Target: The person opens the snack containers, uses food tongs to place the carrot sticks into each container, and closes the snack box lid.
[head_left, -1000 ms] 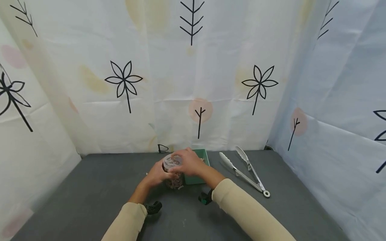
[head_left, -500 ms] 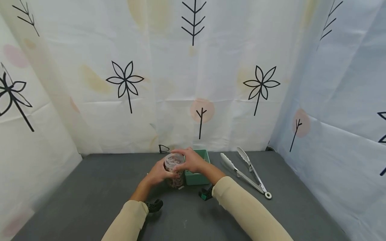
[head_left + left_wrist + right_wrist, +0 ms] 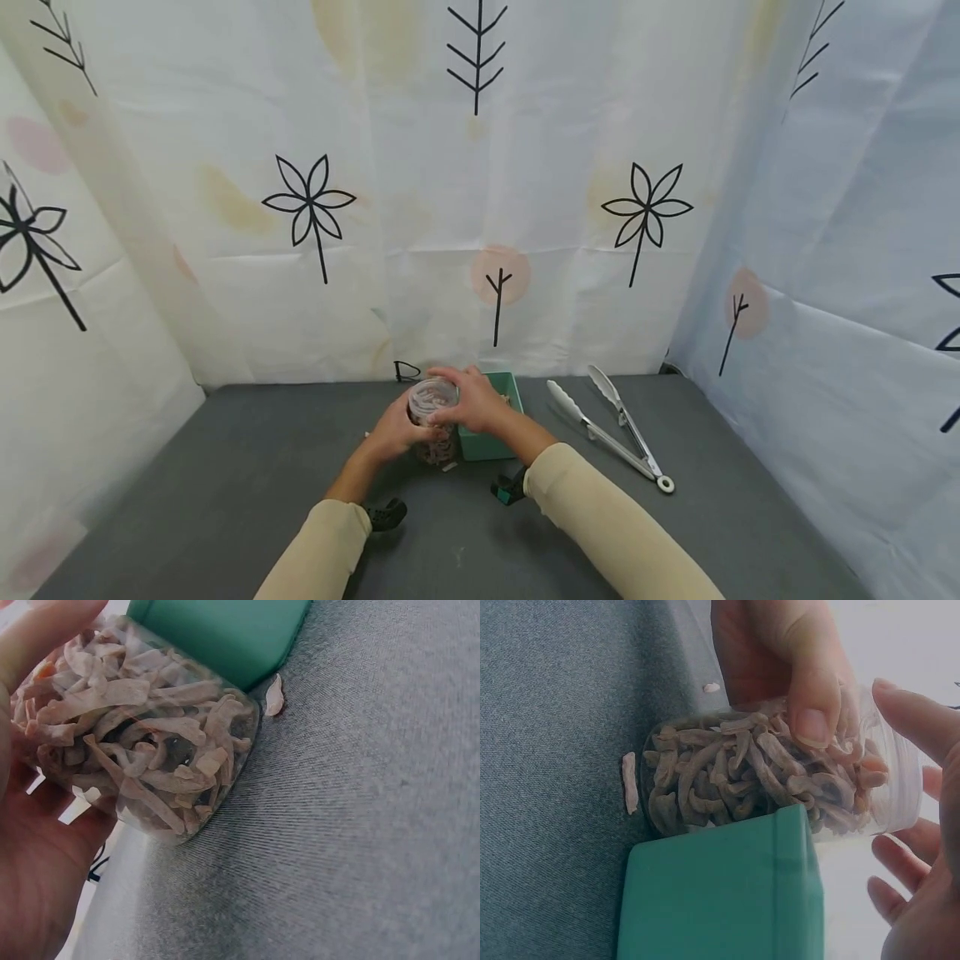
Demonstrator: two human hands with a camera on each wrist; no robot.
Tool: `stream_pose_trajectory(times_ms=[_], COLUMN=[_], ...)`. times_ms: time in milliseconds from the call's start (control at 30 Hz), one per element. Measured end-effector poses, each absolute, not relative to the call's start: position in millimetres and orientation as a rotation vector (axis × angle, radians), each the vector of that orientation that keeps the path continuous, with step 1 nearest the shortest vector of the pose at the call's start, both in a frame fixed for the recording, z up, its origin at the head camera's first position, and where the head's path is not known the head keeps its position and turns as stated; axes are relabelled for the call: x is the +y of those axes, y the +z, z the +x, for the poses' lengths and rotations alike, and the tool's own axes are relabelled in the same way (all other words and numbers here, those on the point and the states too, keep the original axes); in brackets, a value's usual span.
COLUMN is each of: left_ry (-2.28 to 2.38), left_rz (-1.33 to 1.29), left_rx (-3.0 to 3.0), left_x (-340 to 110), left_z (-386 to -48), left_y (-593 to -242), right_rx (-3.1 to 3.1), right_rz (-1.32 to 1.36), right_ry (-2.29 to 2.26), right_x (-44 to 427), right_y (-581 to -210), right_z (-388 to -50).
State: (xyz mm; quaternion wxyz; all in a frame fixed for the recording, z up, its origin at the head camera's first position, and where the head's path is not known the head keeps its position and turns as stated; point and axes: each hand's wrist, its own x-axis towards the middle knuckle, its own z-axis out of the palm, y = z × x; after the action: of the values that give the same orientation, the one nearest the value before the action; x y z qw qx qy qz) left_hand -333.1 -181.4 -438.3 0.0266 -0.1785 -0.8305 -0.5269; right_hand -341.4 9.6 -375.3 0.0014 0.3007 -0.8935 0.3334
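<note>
A clear plastic jar (image 3: 437, 452) packed with pale brown, dried-looking curled strips (image 3: 735, 772) stands upright on the dark table. My left hand (image 3: 393, 433) grips its side from the left, the thumb (image 3: 815, 712) lying across the wall near the top. Over the jar's clear lid (image 3: 906, 780), my right hand (image 3: 480, 404) holds the rim, thumb on one side and fingers on the other. A green plastic bin (image 3: 489, 448) stands close against the jar's right side. Some of the bin's contents (image 3: 506, 399) show, but most are hidden behind my right hand.
Metal tongs (image 3: 615, 443) with pale tips lie spread on the right of the table. A loose strip (image 3: 630, 784) rests at the jar's base, and a small crumb (image 3: 711, 688) lies on its left. Patterned white cloth (image 3: 420, 308) encloses the back and sides.
My right hand has shifted slightly about the lid, its thumb now a little farther right and up. My left hand keeps its grip, and the jar stays in nearly the same place.
</note>
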Motion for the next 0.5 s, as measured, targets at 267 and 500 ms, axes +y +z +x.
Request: stream_pose_trajectory(times_ms=[267,500], left_ry=[-1.816,-1.687], left_rz=[-0.678,-0.667], left_rx=[-2.533,-2.582], left_x=[-179.7,-186.8], left_z=[-326.3,-327.8], left_y=[-428.2,-434.9], right_rx=[-2.804,-2.783], right_rz=[1.003,1.015], right_ry=[1.041,1.029], right_x=[20.5,45.7], right_y=[-370.6,-367.4], right_z=[-339.4,-339.2])
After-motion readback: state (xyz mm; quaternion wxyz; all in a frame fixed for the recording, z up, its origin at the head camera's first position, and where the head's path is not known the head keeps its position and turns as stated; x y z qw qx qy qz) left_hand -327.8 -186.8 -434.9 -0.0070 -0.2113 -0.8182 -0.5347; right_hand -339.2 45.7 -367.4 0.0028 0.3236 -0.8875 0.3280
